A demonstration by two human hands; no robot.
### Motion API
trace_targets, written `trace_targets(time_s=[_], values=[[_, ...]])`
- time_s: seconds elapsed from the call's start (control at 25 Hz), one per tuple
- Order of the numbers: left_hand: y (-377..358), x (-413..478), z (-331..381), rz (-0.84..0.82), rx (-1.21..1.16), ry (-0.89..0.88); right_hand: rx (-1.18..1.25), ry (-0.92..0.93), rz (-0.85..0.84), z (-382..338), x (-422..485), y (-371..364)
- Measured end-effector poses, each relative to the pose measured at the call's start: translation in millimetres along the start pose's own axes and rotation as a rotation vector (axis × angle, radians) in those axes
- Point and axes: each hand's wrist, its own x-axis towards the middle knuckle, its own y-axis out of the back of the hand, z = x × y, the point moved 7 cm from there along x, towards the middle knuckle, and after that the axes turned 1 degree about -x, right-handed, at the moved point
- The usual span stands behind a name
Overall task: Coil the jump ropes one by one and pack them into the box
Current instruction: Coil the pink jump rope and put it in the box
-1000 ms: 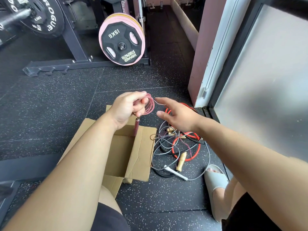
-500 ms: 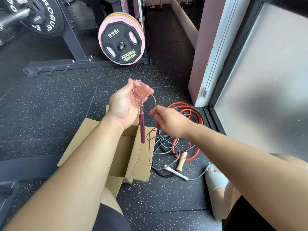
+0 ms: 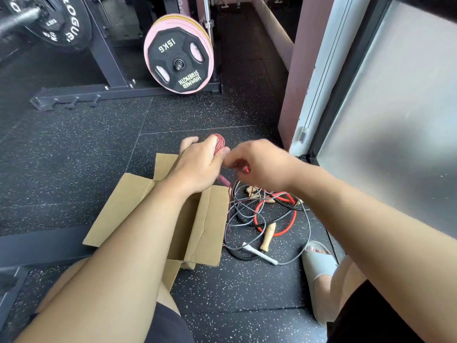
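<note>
One rope is nearly coiled. My left hand (image 3: 197,167) grips the pink rope (image 3: 219,144) as a tight bundle at mid-frame, above the cardboard box (image 3: 205,219), with one handle hanging below my fist. My right hand (image 3: 259,164), just beside it, has its fingers curled and seems to pinch the loose strand, though blur hides the detail. Right of the box, a tangle of other ropes (image 3: 256,214) lies on the floor, uncoiled. My arm hides the box's inside.
</note>
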Motion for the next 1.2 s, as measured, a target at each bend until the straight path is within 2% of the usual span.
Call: trace_targets(time_s=[0.12,0.24,0.36,0.48,0.56,0.64,0.84,0.88,0.96,1.04,1.2], values=[[-10,-1,-12,-0.181,-0.335,0.151,0.21,-0.093,0.146,22,-10,35],[-13,-6,-2,-0.299,-0.728,0.222,0.334,-0.219,0.08,47,-18,39],[-11,-14,14,-0.481,-0.845,0.167,0.535,-0.291,0.047,61,-21,37],[-13,-19,18,-0.591,-0.84,0.141,0.54,-0.311,-0.032,64,-20,31],[-15,-19,14,-0.576,-0.78,0.164,0.429,-0.299,-0.072,65,-21,23],[-17,-18,9,-0.53,-0.722,0.193,0.235,-0.245,-0.022,60,-20,21],[-10,-12,0,-0.289,-0.676,0.277,-0.184,0.089,0.405,3,-18,45],[-8,-10,-2,-0.246,-0.682,0.292,-0.294,0.11,0.421,-8,-17,44],[-7,-8,-4,-0.214,-0.724,0.311,-0.432,0.055,0.345,-11,-12,31],[-6,-9,-5,-0.222,-0.756,0.311,-0.351,-0.031,0.258,2,-6,20],[-1,-11,-5,-0.233,-0.789,0.302,0.044,-0.104,0.296,32,-5,25]])
